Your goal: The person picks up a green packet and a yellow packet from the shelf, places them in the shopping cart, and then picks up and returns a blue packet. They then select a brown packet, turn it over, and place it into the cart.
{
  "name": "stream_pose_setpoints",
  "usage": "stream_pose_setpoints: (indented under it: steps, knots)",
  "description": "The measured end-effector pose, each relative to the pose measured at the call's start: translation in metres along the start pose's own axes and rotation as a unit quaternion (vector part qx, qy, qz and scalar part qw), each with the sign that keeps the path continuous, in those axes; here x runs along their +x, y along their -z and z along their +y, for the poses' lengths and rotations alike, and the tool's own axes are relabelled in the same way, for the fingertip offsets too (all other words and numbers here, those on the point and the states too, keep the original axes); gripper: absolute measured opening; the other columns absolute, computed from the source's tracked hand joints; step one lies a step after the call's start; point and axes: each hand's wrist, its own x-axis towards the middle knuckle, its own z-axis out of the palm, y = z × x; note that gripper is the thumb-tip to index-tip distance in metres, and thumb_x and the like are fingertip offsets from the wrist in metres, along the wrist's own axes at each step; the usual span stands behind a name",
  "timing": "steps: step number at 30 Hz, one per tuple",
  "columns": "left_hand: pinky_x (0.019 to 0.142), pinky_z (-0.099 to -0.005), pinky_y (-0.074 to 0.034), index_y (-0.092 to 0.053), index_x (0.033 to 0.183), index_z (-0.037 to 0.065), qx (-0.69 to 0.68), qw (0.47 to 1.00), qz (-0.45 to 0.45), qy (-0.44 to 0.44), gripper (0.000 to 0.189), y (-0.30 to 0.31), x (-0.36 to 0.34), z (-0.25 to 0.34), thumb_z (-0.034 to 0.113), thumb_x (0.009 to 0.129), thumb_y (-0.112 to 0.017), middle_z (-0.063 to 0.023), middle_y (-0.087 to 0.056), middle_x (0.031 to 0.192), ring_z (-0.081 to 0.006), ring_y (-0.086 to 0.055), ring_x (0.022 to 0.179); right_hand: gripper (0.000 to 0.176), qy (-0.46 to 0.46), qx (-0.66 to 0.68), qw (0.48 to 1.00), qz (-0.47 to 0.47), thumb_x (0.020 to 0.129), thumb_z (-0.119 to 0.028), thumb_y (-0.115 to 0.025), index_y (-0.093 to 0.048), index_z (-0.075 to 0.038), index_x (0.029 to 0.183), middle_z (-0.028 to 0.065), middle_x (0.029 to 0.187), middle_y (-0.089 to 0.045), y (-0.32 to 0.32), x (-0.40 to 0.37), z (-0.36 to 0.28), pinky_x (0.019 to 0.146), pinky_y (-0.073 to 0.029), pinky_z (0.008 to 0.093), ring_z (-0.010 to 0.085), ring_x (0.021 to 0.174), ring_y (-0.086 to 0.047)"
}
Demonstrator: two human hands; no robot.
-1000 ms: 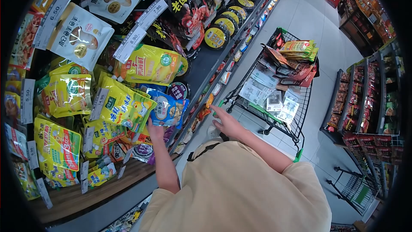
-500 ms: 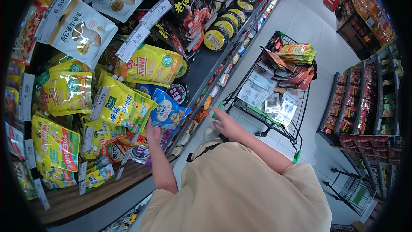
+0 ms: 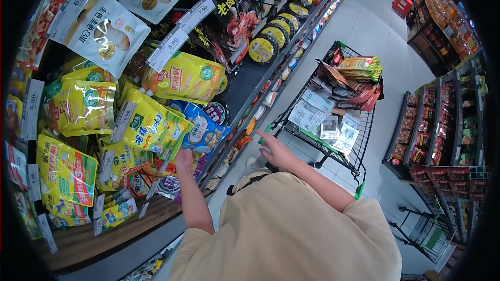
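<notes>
At the lower edge of a yellow pouch of chicken seasoning [image 3: 153, 127], my left hand [image 3: 183, 160] is closed on the pouch's corner, its fingers partly hidden behind it. The pouch hangs tilted out from the rack, behind a price tag reading 14.90. A blue packet [image 3: 204, 131] sits right beside that hand. Away from the shelf, my right hand [image 3: 275, 151] is held over the aisle floor with its fingers stretched out and nothing in them. It is nearest to the green handle end of a shopping cart [image 3: 363, 151].
Hanging pouches and price tags crowd the rack at left, including a white pouch [image 3: 108, 32]. Round yellow-lidded tubs [image 3: 262, 50] line the dark shelf. Inside the cart lie packets [image 3: 359, 67] and printed sheets. More shelves [image 3: 437, 119] and a second cart [image 3: 428, 234] stand at right.
The view has shifted slightly. My left hand stays at the yellow pouch's corner, which now covers a little more of the blue packet. My right hand has hardly moved.
</notes>
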Motion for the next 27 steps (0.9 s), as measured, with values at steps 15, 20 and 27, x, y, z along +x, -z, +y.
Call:
stream_pose_setpoints:
  steps: [15,20,27]
  knots:
    - [0.106,-0.0460,-0.038,-0.046,0.138,0.009,0.011,0.999,-0.015,-0.026,0.036,0.054,0.039,-0.033,0.023,0.104,-0.043,-0.0066,-0.051,0.140,-0.0245,-0.048,0.128,0.063,0.002,-0.013,1.000,0.004,0.090,-0.007,-0.059,-0.034,-0.009,0.148,0.0216,0.128,-0.054,-0.003,0.002,0.003,0.094,-0.049,0.0409,0.0299,0.107,-0.064]
    - [0.107,-0.0500,-0.034,-0.045,0.137,0.014,-0.009,0.992,0.129,-0.010,0.043,-0.006,0.016,-0.032,0.032,0.100,-0.056,-0.0058,-0.049,0.140,-0.0234,-0.047,0.126,0.063,0.006,-0.019,1.000,0.003,0.090,-0.008,-0.059,-0.034,-0.009,0.148,0.0215,0.128,-0.054,-0.004,0.004,0.006,0.094,-0.049,0.0407,0.0295,0.107,-0.064]
    - [0.118,-0.0604,-0.007,-0.014,0.155,0.015,-0.099,0.983,0.128,0.085,0.071,-0.048,0.005,-0.032,0.049,0.100,-0.044,-0.0095,-0.010,0.163,-0.0309,-0.004,0.151,0.063,0.000,-0.025,1.000,0.005,0.090,-0.008,-0.060,-0.034,-0.011,0.148,0.0208,0.128,-0.054,-0.003,0.002,0.005,0.094,-0.049,0.0402,0.0293,0.106,-0.064]
